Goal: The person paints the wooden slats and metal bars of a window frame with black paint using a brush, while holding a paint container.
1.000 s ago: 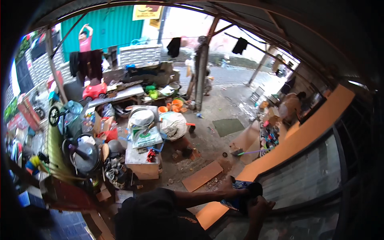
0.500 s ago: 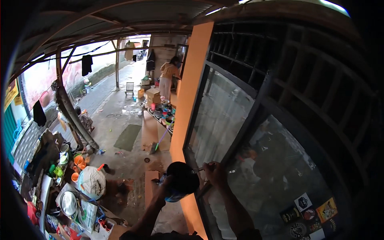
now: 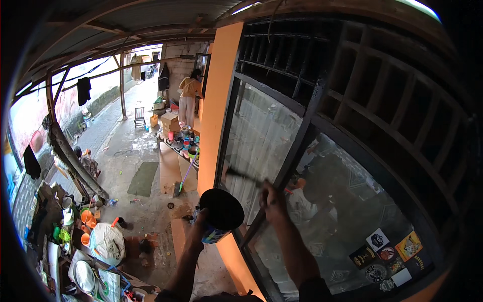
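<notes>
My left hand [image 3: 199, 224] grips the side of an open paint can [image 3: 221, 210], dark inside, with a colourful label on its lower wall. In my right hand [image 3: 272, 200] is a paintbrush [image 3: 247, 176], its dark bristle end smeared by motion and pointing left above the can's rim. Right behind the brush stands a dark window frame [image 3: 288, 190] with glass panes. I cannot tell whether the bristles touch the frame or the glass.
An orange wall strip [image 3: 217, 100] borders the window. Further off, a person [image 3: 188, 98] stands by cookware on the ground. A broom [image 3: 182, 180] leans near cardboard. At lower left are a covered tub [image 3: 107, 243], orange buckets [image 3: 87, 218] and clutter. Stickers [image 3: 376, 240] mark the lower pane.
The brush has come up out of the can and now sits above it, beside the window. The view has turned a little right, so the surroundings appear shifted left.
</notes>
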A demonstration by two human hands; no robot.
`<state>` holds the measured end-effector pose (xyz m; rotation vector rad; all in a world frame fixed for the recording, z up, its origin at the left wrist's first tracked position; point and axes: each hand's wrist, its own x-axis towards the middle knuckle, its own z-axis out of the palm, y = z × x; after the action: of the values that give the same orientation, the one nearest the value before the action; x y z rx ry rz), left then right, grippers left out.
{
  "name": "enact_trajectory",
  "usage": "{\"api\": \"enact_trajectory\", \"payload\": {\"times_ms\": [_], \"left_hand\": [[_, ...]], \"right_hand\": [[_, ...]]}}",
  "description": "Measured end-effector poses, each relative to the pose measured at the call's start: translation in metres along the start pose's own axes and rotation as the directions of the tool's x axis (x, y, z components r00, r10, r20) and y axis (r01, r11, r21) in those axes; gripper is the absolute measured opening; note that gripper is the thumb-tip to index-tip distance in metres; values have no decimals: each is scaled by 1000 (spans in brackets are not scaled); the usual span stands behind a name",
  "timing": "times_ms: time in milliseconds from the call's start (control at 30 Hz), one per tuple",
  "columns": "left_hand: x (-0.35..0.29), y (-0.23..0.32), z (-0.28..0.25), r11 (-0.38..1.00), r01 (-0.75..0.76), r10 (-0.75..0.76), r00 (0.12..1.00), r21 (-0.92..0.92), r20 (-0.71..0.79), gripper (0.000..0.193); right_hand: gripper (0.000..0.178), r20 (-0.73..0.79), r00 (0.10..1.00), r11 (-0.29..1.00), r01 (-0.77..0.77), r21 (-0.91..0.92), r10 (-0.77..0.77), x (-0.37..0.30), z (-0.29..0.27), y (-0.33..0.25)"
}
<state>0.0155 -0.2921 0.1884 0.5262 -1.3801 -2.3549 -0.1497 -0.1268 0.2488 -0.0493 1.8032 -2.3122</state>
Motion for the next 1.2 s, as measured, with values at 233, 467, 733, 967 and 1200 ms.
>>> {"api": "enact_trajectory", "payload": {"times_ms": [233, 467, 733, 967, 1200], "left_hand": [[-16, -28, -34, 992, -57, 42, 990, -111, -134, 51], [-64, -32, -83, 987, -90, 20, 892, -134, -452, 41], [-96, -95, -175, 988, 16, -110, 768, -153, -631, 69], [-104, -98, -157, 977, 3, -148, 730, -212, -667, 93], [-103, -86, -143, 976, 56, -175, 783, -213, -597, 111]], "right_hand": [[36, -107, 338, 354, 882, -312, -935, 51, 101, -211], [45, 26, 130, 33, 432, -901, -991, 39, 109, -378], [45, 61, 95, -51, 107, -993, -994, 39, 120, -416], [50, 70, 269, 50, 413, -909, -961, 64, 96, -500], [43, 38, 45, -24, 284, -959, -998, 105, 109, -500]]}}
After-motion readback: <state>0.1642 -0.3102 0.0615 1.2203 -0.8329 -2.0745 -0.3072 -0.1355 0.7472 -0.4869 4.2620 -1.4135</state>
